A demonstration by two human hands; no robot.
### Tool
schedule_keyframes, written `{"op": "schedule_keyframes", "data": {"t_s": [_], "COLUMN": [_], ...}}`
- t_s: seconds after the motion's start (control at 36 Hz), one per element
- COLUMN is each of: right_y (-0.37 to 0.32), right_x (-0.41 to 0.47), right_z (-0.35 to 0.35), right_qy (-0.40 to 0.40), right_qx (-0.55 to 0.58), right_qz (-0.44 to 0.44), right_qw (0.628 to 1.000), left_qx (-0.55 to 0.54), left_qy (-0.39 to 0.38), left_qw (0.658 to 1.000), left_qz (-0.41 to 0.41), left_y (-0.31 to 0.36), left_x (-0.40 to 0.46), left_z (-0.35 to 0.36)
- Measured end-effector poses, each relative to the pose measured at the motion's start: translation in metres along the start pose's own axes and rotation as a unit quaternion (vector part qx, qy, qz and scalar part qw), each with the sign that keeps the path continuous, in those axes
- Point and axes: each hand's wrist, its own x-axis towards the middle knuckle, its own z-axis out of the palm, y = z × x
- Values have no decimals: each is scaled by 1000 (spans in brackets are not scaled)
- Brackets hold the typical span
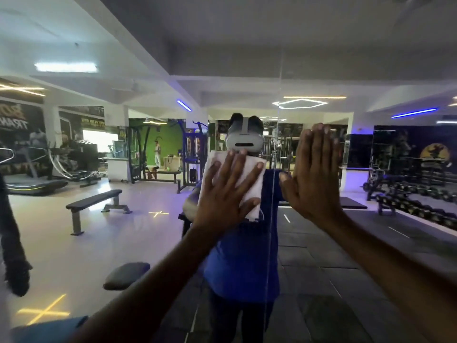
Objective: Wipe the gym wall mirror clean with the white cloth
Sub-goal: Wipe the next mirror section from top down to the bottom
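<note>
We pressed our left hand (pixel 228 191), fingers spread flat, onto the white cloth (pixel 249 179) against the mirror (pixel 123 243), just left of its vertical seam (pixel 270 219). Our right hand (pixel 312 174) lay open right of the seam. The cloth looked soft, light, likely to slip; a flat palm suited it.

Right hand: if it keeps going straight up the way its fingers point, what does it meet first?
Nothing, it seems: the right hand lies flat on the mirror, fingers up, and only bare glass shows above. The cloth sits off to its left.
</note>
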Motion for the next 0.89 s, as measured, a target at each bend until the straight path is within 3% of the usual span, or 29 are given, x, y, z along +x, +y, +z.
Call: {"op": "schedule_keyframes", "data": {"t_s": [0.03, 0.08, 0.14, 0.22, 0.28, 0.31, 0.36, 0.44, 0.47, 0.53, 0.58, 0.67, 0.72, 0.78, 0.83, 0.89], "right_y": [-2, -6, -11, -24, -35, -41, -51, -62, -65, -70, -79, -103, -121, -134, -142, -145], "right_x": [-6, -21, -38, -64, -80, -87, -97, -108, -111, -117, -124, -132, -133, -134, -141, -151], "right_z": [-1, -1, -2, 1, 6, 8, 11, 13, 14, 16, 16, 15, 16, 19, 24, 28], "right_qy": [-7, -18, -34, -58, -74, -81, -86, -90, -89, -87, -85, -89, -98, -98, -109, -121], "right_qx": [3, 6, 11, 22, 31, 34, 36, 39, 40, 36, 32, 54, 75, 80, 75, 60], "right_qz": [-1, -4, -8, -33, -60, -65, -58, -39, -33, -20, -19, -67, -83, -80, -83, -83], "right_qw": [1000, 1000, 999, 998, 995, 994, 994, 994, 995, 995, 996, 992, 989, 989, 988, 987], "left_qx": [8, 23, 24, 5, 7, -5, -23, 2, 7, 13, 13, -35, -45, -36, -12, 0], "left_qy": [0, 13, 43, 73, 76, 50, -23, -63, -61, -50, -43, -4, -42, -107, -131, -121], "left_qw": [999, 999, 995, 946, 928, 944, 984, 998, 998, 997, 980, 921, 937, 979, 990, 991], "left_qz": [40, 30, -89, -316, -364, -326, -175, -5, 5, -61, -192, -387, -343, -169, -47, -54], "left_y": [-19, -62, -103, -107, -65, -39, -7, -40, -60, -99, -120, -89, -42, -7, -26, -67], "left_x": [-4, -12, -27, -42, -47, -54, -81, -115, -121, -136, -155, -166, -176, -205, -232, -243], "left_z": [-2, -7, -14, -14, -5, 2, 15, 16, 14, 8, 4, 12, 24, 34, 34, 27]}}
